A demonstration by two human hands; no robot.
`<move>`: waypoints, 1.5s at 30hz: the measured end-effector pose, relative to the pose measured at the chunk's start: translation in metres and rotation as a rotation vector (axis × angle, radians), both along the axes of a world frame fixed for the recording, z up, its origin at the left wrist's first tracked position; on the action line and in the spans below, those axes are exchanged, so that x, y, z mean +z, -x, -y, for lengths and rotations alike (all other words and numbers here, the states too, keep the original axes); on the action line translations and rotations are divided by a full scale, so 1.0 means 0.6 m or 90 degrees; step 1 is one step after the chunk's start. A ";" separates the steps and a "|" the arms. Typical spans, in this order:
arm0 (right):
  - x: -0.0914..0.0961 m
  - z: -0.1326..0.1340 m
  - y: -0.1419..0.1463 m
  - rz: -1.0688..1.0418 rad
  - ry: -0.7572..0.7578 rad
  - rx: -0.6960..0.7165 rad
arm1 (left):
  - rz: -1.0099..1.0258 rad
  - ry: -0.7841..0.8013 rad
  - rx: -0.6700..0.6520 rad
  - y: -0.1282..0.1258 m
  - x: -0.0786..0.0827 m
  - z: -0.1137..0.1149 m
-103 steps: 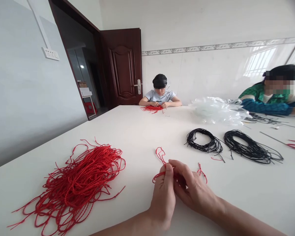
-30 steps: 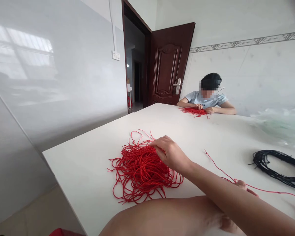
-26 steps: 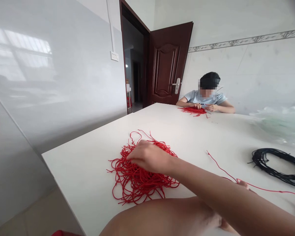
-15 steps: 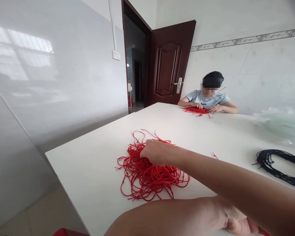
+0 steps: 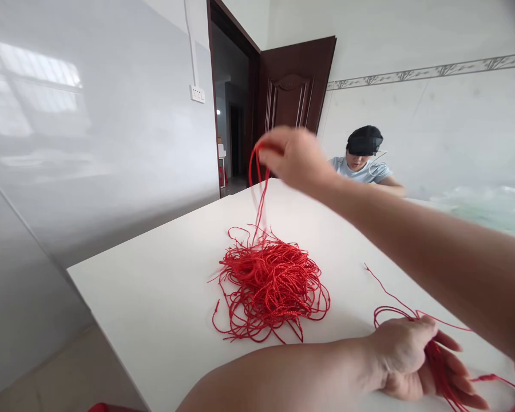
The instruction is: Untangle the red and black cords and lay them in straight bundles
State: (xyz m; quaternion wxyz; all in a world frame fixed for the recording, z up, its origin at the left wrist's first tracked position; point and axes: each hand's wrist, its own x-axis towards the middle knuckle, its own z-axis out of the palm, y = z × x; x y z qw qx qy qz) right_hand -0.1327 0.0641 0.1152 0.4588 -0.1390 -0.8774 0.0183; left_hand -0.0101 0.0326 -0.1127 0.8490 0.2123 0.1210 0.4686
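Right hand [image 5: 296, 157]: my pinch grips one cord [image 5: 261, 209], held above pile [image 5: 270, 286].
Left hand [image 5: 416, 360]: my loose fingers clasp several cords [image 5: 435, 357], right of pile.

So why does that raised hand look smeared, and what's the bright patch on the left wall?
Head view: the right hand is motion-blurred, as is the red cord it pinches up from the sharp red pile; the patch on the glossy wall is a window's reflection.
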 end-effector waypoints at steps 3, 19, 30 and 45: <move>0.056 -0.007 -0.025 -0.213 0.052 0.010 | -0.161 0.041 -0.010 0.003 0.016 0.007; 0.018 -0.152 -0.282 -0.385 0.441 -0.191 | -0.168 0.017 -0.036 0.018 0.048 0.023; -0.240 -0.065 -0.433 -0.114 0.532 -0.291 | -0.093 0.072 0.051 0.022 0.054 0.014; -0.315 0.011 -0.417 0.185 0.373 -0.108 | -0.086 0.121 0.099 0.013 0.057 0.004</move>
